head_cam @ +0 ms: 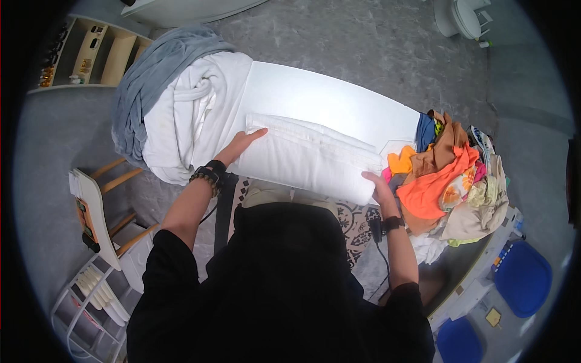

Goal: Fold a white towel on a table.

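Observation:
A folded white towel or cloth (pixel 308 159) lies lengthwise along the near side of a white table (pixel 331 95). At its left end my left hand (pixel 240 144) grips the edge, thumb on top and fingers hidden beneath. My right hand (pixel 380 188) holds the near right corner in the same way. Left of the cloth, a heap of white robe-like fabric (pixel 195 104) covers the table end, with a grey-blue plush blanket (pixel 159 72) draped around its far side. To the right sits a pile of mixed clothes, with an orange garment (pixel 442 186) on top.
A wooden shelf unit (pixel 95 54) with small bottles stands at far left. Near the lower left are a white chair (pixel 97 213) and a metal rack (pixel 91 304). Blue chairs (pixel 522 279) sit lower right. A toilet (pixel 463 18) is at top right. A black cable (pixel 386 263) hangs beside my right forearm.

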`<move>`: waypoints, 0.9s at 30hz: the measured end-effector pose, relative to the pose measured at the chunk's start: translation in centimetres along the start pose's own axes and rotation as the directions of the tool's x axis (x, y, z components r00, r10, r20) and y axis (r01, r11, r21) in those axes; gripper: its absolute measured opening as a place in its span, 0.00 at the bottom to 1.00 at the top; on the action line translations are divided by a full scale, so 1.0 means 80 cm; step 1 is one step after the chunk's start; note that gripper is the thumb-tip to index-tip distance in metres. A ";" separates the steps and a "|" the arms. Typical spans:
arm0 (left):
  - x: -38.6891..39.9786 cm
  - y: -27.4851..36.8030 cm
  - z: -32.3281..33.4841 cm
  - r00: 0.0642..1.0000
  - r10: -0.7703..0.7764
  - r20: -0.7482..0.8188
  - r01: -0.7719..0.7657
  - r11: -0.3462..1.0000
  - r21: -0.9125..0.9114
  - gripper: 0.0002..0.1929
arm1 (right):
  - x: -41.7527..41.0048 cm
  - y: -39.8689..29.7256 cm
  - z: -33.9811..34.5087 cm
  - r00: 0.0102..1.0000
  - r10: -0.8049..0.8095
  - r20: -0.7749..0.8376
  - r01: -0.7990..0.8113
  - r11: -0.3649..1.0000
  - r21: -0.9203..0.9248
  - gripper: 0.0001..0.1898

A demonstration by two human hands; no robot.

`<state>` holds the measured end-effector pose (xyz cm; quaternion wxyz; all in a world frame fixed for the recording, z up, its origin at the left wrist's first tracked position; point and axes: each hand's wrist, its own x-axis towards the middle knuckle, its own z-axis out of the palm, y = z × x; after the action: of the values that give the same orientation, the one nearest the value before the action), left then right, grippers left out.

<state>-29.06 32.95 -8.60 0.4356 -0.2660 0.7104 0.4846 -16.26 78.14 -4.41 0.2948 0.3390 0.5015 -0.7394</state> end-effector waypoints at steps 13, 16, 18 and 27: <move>-0.065 0.106 0.172 0.723 0.678 -0.133 -0.404 0.571 0.715 0.39 | -0.228 -0.207 0.153 0.778 -0.564 -0.277 0.502 0.823 -0.265 0.34; -0.128 0.148 0.220 0.663 0.713 0.228 -0.741 0.668 0.067 0.28 | -0.272 -0.235 0.162 0.703 -0.653 -0.282 0.541 0.748 -0.383 0.29; -0.203 0.174 0.233 0.547 0.683 0.485 -0.593 0.724 -0.351 0.28 | -0.285 -0.236 0.178 0.625 -0.729 -0.279 0.543 0.663 -0.515 0.31; -0.197 0.119 0.174 0.614 0.602 0.511 -0.028 0.664 -0.747 0.34 | -0.203 -0.152 0.290 0.849 -0.510 -0.137 0.147 0.478 -0.866 0.41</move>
<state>-24.09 48.79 7.46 0.4497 -0.0487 0.2868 0.8445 -20.79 61.80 21.35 0.1658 0.1889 0.8921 -0.3755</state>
